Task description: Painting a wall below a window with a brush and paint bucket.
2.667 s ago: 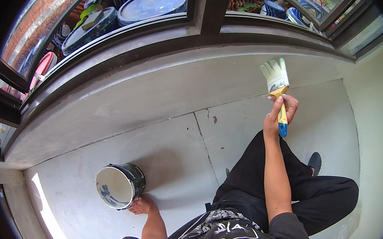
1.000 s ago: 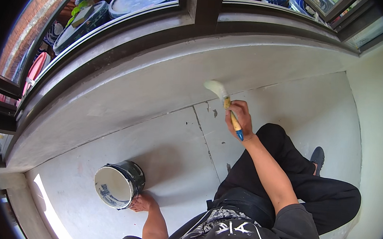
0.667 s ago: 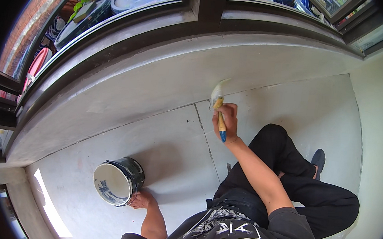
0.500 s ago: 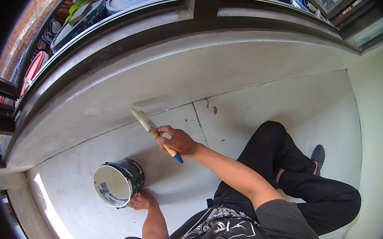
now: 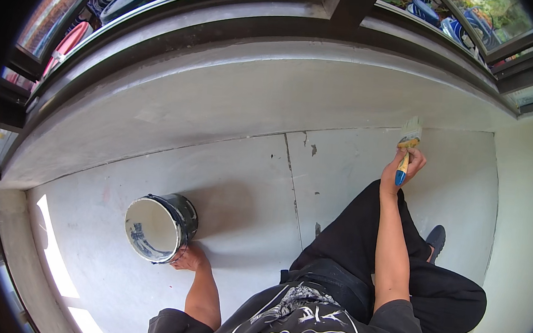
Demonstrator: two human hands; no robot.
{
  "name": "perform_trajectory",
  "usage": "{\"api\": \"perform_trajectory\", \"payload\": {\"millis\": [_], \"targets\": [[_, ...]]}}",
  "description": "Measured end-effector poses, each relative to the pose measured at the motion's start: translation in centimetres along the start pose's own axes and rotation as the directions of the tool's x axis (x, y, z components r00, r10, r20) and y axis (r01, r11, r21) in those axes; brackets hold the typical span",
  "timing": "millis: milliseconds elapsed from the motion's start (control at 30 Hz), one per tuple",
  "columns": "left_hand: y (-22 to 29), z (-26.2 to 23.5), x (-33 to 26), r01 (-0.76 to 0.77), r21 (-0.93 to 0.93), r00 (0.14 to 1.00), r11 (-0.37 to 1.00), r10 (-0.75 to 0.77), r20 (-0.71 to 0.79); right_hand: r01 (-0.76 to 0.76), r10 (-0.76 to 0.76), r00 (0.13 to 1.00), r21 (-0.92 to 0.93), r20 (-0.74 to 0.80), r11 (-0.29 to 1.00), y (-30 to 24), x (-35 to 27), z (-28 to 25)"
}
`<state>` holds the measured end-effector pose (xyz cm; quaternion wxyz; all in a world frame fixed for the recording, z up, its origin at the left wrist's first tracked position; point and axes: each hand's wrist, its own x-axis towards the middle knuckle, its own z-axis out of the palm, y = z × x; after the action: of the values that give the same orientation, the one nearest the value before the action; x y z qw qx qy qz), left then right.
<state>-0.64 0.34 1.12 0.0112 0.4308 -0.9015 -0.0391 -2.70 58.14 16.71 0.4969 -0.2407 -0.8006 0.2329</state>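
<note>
Toward the right end of the low wall (image 5: 272, 98), one brush (image 5: 409, 142) points its bristles away from the body, shifted rightward from its earlier position beyond the bucket (image 5: 189, 215). One bucket stands on the floor (image 5: 247, 171) at left. Right hand (image 5: 414, 165): forearm extended, pinching the brush handle. Left hand (image 5: 189, 258): arm bent, touching the bucket; fingers partly hidden, grip indeterminable.

The pale grey floor (image 5: 353, 173), split by a dark seam (image 5: 293, 181) and chipped near it, meets a grey wall (image 5: 222, 94) along its far edge. Dark-framed windows (image 5: 348, 9) stand above — greenery (image 5: 507, 16) shows at the right. A pale wall (image 5: 528, 187) borders the floor's right edge; bright sunlight (image 5: 58, 253) — in patches — lies by its left edge.
</note>
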Motion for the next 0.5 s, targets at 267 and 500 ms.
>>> {"api": "perform_trajectory", "payload": {"millis": [267, 500], "targets": [[0.3, -0.2, -0.8, 0.025, -0.097, 0.999, 0.995, -0.027, -0.021, 0.073, -0.272, 0.877, 0.448, 0.397, 0.891, -18.9, -12.7, 12.6], [-0.6, 0.9, -0.5, 0.001, -0.101, 0.993, 0.995, -0.013, -0.121, 0.091, -0.698, 0.626, 0.857, 0.347, 0.507, -34.3, -13.8, 14.8]]}}
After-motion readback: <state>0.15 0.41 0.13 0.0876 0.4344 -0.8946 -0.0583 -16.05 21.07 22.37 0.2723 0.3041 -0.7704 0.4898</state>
